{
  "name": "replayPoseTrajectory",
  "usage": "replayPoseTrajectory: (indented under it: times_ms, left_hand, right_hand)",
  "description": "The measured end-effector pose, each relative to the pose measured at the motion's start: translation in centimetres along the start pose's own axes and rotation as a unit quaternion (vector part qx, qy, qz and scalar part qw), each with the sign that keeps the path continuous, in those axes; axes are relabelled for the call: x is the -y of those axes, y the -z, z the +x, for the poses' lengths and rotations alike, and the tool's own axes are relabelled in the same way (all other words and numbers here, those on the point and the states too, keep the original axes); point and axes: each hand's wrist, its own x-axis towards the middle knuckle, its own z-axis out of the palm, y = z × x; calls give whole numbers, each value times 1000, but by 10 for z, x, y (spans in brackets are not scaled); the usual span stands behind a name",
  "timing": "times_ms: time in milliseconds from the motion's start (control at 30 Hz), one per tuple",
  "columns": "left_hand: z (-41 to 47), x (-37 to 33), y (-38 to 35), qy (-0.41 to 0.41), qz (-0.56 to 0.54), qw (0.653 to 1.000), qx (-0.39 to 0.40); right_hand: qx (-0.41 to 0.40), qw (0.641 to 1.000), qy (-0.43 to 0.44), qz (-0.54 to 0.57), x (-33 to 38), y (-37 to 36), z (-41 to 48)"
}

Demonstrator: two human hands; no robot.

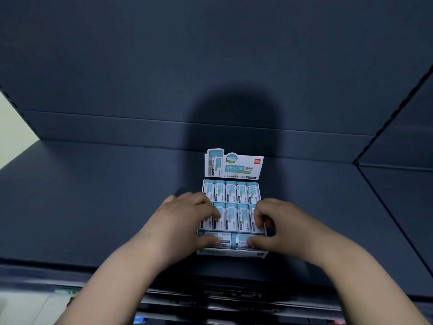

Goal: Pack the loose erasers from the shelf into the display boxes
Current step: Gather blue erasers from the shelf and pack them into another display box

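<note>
Step in hand: you are seating the last erasers (230,207) into the display box (234,253), which looks full or very close to it.
Box: it stands just right of the frame's centre on the dark blue shelf (93,207), its printed header card (234,164) upright at the back.
Back row (230,191): five sleeved erasers, side by side and level.
Middle row (242,216): also filled, with its outer ends hidden under your fingers.
Front row (226,238): erasers lie crosswise along the front wall. The seam between two of them shows near the middle.
Left hand (185,219): fingers bent, tips down on the left end of the middle row, thumb pressed on the front row. It is a narrow, pinching hold.
Right hand (283,224): mirrors the other hand, with fingers curled onto the right end of the middle row and thumb on the front row.
Loose stock: every eraser in view sits inside the box.
Next move, as a judgement: press the front row flat until it lies level with the others, then let go with both hands together so nothing pops up.
Care: the box is light card, so push straight down rather than forward, or it may slide towards the back wall.
Can't tell: whether a layer lies beneath the one you see.
</note>
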Motion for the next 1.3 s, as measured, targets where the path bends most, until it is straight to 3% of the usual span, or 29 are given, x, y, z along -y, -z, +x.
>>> replayPoseTrajectory:
  times_ms: [333, 567, 767, 1067, 1200, 1300]
  left_hand:
    - [1, 1, 0, 19, -26, 999, 2]
    - [2, 6, 3, 121, 30, 990, -71]
    - [11, 4, -17, 152, -64, 986, -25]
    - [20, 10, -32, 139, -125, 981, -52]
    - [16, 16, -34, 127, -96, 985, -61]
    - [10, 15, -25, 114, 16, 992, -53]
  right_hand:
    - [-9, 1000, -11, 15, -2, -4, -3]
    - [-125, 988, -89, 6, -14, 0, 9]
    - [-136, 981, -136, 34, -10, -15, 18]
    - [-195, 966, -158, 65, -5, -35, 22]
    - [-200, 970, -127, 51, -7, -33, 18]
    - [-189, 973, -134, -17, -6, -28, 16]
